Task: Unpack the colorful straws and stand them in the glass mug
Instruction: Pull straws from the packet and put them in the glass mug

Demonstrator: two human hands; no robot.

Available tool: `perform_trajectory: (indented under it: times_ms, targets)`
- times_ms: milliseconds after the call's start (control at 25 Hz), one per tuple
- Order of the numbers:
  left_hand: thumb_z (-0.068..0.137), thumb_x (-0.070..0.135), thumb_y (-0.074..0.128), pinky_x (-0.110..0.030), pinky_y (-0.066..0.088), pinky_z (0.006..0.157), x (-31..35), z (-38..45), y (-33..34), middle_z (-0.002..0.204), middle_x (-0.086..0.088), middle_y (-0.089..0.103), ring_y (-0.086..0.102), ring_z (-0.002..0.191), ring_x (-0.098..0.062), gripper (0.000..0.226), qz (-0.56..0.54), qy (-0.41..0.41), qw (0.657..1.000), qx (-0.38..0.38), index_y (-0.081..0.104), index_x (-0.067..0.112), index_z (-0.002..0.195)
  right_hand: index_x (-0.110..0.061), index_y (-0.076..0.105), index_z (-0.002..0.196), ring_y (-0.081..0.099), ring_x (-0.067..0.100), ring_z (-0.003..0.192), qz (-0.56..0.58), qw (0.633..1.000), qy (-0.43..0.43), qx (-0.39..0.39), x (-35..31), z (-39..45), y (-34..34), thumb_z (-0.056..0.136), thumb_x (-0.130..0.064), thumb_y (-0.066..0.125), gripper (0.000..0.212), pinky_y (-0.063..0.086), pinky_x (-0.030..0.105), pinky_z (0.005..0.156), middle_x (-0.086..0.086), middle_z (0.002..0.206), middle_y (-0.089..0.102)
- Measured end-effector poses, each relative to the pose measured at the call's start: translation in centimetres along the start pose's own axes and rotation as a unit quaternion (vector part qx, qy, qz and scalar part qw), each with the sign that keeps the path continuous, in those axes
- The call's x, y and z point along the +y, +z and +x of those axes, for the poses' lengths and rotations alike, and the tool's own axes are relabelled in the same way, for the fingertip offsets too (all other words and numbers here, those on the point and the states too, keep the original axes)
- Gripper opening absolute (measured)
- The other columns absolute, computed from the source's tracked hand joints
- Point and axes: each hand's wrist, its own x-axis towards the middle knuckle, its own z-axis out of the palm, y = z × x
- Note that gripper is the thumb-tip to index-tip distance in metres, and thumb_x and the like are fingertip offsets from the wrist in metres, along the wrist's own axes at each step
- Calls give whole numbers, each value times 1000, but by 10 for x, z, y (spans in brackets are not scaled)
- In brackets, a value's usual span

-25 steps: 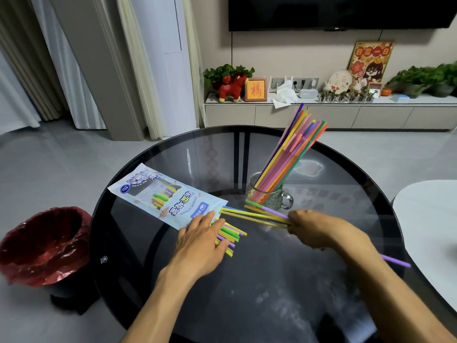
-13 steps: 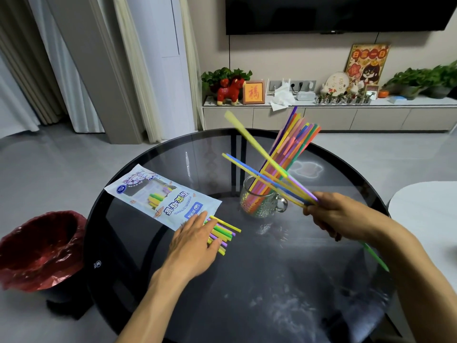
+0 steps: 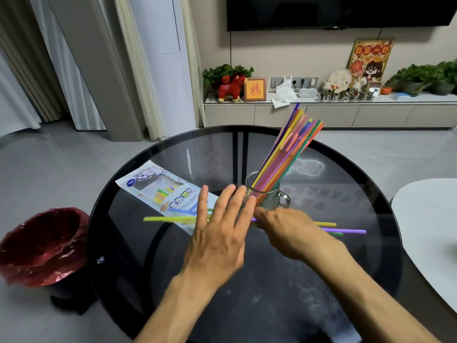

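Low centre of the frame: left hand (image 3: 217, 233) flat, fingers straight and spread, over a blurred bunch of loose straws (image 3: 170, 219) lying level across the dark round glass table (image 3: 247, 305); right hand (image 3: 288, 231) just beside, curled around that bunch, apparently gripping it, ends sticking out right. Just behind the hands, straw packet (image 3: 158, 191) flat at centre left, glass mug (image 3: 268, 198) at centre with a sheaf of standing straws (image 3: 286, 154) leaning up and right. Lower left, on the floor: red-lined bin (image 3: 42, 243).
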Motion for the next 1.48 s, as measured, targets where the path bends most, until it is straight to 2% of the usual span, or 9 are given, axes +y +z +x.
perform_trajectory:
  times_ms: [80,200,280,520,760,880,1080,1360,1480]
  targets:
    - [76,17,57,-59,16,113,-6,-4,8,112,-5,67,61,111,-28,46,27,-26,998,-57,59,11,121,-18,46,105,60,33,96,-5,998,-55,27,-13,3,2,95,-15,42,11,31,36,66,7,100,67]
    - [64,7,71,-47,48,96,-19,-2,6,61,2,57,60,61,-24,24,-29,-32,994,-101,55,19,78,-23,47,90,60,26,88,-40,985,-105,129,-15,4,3,93,-22,49,4,34,38,69,-3,88,68]
    - [70,7,70,-34,52,70,-21,1,1,64,1,58,59,61,-25,25,-77,-42,986,-143,50,21,77,-24,53,85,62,25,83,-56,979,-99,171,-8,6,4,88,-27,56,5,40,39,71,-6,80,67]
    - [94,11,41,-34,33,67,-18,2,-11,99,-4,61,60,94,-30,14,-96,-96,978,-158,32,22,92,-27,64,97,61,26,102,-99,955,-43,276,-12,9,5,77,-23,66,20,29,51,102,-7,97,67]
    - [99,20,43,-43,51,67,-44,11,-33,72,-5,62,59,72,-33,17,-387,-232,892,-1,56,10,94,-6,50,130,47,30,125,207,813,90,537,0,-3,-25,82,-10,63,50,38,49,106,16,133,51]
    - [100,28,45,-36,51,63,-36,18,-44,64,4,58,58,59,-19,21,-499,-251,828,55,62,19,92,-11,47,133,53,21,121,358,786,69,498,-4,-3,-22,86,-9,64,50,44,46,103,6,131,54]
    - [99,26,46,-28,51,60,-17,23,-31,65,8,59,57,60,-10,18,-617,-213,757,-2,62,23,92,-17,52,133,67,14,104,681,707,-27,188,-32,5,-23,86,-23,59,48,53,31,85,-1,115,71]
    - [96,25,44,-28,56,73,-22,45,-36,90,-6,67,68,80,-12,24,-657,-169,718,156,63,32,83,-7,47,135,65,16,115,725,656,-100,186,-36,12,-30,82,-11,64,56,53,26,87,3,122,71]
    - [94,29,45,-25,54,79,-15,35,-16,92,4,68,68,88,-5,14,-616,-179,760,102,59,32,95,-10,49,135,65,17,113,712,675,-80,179,-35,12,-26,80,-7,65,57,54,26,84,7,122,69]
